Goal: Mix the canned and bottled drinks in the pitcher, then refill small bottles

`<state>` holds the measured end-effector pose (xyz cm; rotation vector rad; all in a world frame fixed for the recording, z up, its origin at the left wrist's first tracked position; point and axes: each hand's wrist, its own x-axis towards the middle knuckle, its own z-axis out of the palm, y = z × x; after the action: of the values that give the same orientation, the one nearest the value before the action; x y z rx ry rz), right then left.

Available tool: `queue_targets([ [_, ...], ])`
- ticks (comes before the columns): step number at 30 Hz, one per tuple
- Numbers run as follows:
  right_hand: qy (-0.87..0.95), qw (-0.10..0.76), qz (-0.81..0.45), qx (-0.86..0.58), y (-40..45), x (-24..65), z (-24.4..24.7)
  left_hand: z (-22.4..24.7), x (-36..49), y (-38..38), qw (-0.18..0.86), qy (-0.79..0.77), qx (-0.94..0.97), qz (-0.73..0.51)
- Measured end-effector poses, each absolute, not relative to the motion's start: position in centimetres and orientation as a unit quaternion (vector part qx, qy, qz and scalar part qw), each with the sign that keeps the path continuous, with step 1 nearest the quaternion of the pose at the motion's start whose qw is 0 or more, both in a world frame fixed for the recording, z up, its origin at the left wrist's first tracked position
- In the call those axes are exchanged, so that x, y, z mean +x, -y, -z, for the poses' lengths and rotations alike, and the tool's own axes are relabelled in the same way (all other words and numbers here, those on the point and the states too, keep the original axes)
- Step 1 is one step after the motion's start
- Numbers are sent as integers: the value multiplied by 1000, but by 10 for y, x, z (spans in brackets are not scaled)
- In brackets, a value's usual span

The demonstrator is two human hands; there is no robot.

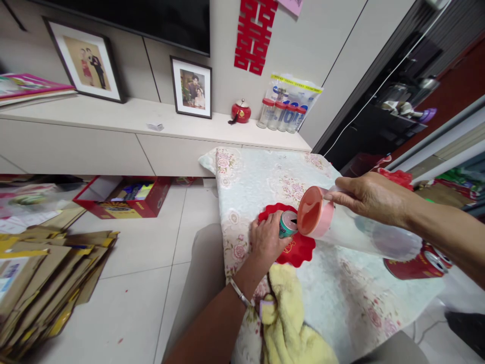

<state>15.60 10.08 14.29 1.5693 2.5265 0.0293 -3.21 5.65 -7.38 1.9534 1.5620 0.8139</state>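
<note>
My left hand is wrapped round a small green drink can, opened at the top, over a red scalloped plate. In my right hand is a translucent plastic pitcher with a pink lid, gripped near its upper end. The pitcher is tilted far over to the left, its lid right beside the can's top. Whether liquid runs between them I cannot tell. Below the plate lies a yellow cloth on the flowered tablecloth.
Red cans stand at the table's right, behind the pitcher. Glass jars with red lids, a red pot and framed photos line the cabinet. On the floor at left are flattened cardboard and a red box.
</note>
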Motion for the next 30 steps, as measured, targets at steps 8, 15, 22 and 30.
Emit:
queue_targets([
  [8,-848,72,-6,525,-102,152,-143,73,-32,-56,252,-572,719,-302],
  [15,-847,71,-5,527,-101,151,-143,73,-33,-56,251,-578,719,-293],
  [22,-848,56,-26,526,-102,152,-138,72,-33,-56,251,-580,718,-291],
  [30,-853,51,-26,519,-100,148,-141,71,-33,-56,252,-579,719,-290],
])
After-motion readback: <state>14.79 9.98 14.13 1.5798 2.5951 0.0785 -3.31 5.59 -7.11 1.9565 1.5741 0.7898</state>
